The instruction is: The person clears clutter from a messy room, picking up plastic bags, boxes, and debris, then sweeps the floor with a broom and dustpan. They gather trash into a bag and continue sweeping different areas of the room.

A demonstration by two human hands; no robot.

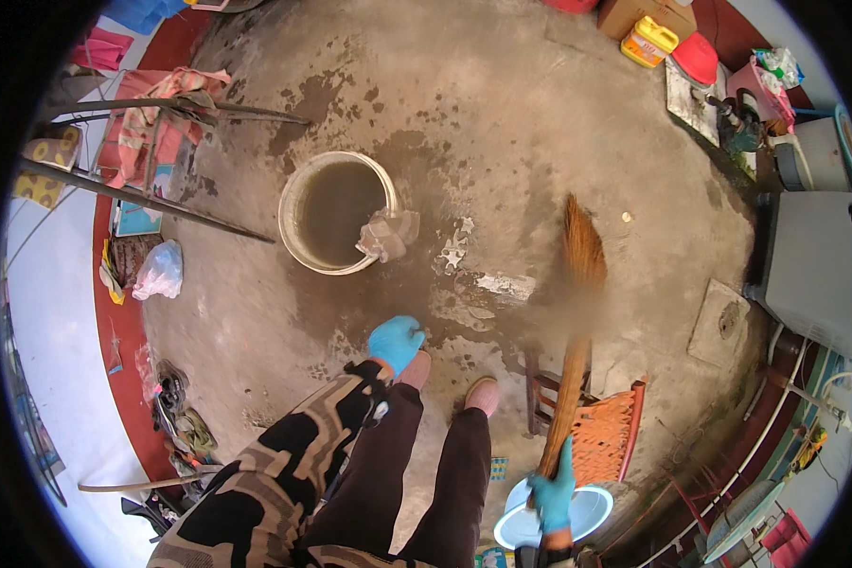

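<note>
My right hand (pixel 555 493), in a blue rubber glove, grips the wooden handle of a straw broom (pixel 568 401) at lower right. The broom points away from me, its brown bristles over the concrete floor; a smudge blurs the middle of it. My left hand (pixel 397 344), gloved the same way, is curled above my left shoe, and I see nothing in it. Beyond that hand stands a white bucket (pixel 287 220) of murky water. A wet grey-brown cloth (pixel 385 236) hangs over the bucket's near right rim.
Below the broom are an orange woven-seat chair (pixel 603 437) and a light-blue basin (pixel 593 508). Dark poles (pixel 184 209) jut in from the left. A plastic bag (pixel 160 270) sits by the left wall. The concrete floor (pixel 483 92) has wet patches. A grey appliance (pixel 816 270) stands at right.
</note>
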